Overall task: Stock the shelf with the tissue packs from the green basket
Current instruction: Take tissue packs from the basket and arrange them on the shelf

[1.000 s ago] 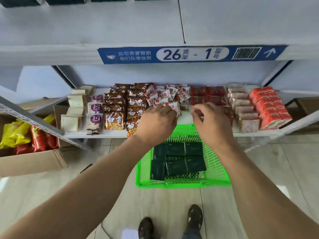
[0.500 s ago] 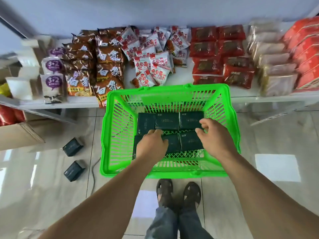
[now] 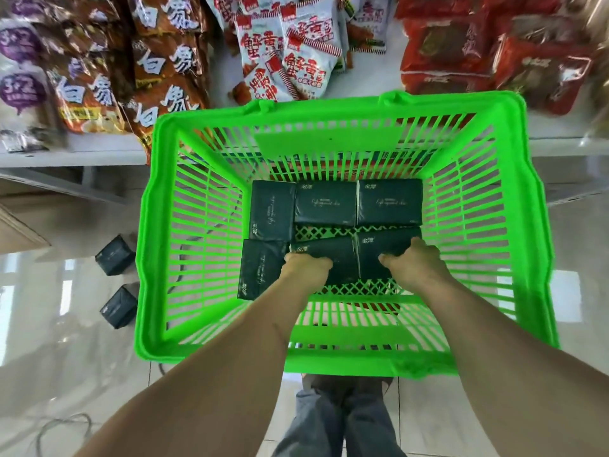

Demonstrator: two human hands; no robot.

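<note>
A second earlier your hands were up at the shelf among the snack bags; by this moment you had bent down and both had dropped into the green basket [image 3: 346, 352]. Your left hand [image 3: 304, 267] had curled its grip over the near middle tissue pack [image 3: 324, 258], and your right hand [image 3: 417, 267] had closed its grip on the near right tissue pack [image 3: 385, 247], thumb on the near edge and fingers over the far side. I judged this the start of a fresh pick, with neither pack lifted clear of the basket floor.

The packs were dark green, flat, wrapped in slightly glossy film with faint pale script and a small logo at one corner. Six lay in the basket in two rows, touching one another, so most of the stocking was left to do. Two more dark packs [image 3: 117, 285] lay on the floor just left of the basket. The white shelf [image 3: 372, 74] beyond the basket showed a bare strip between the white snack bags [image 3: 296, 57] and the red packets [image 3: 461, 51].
</note>
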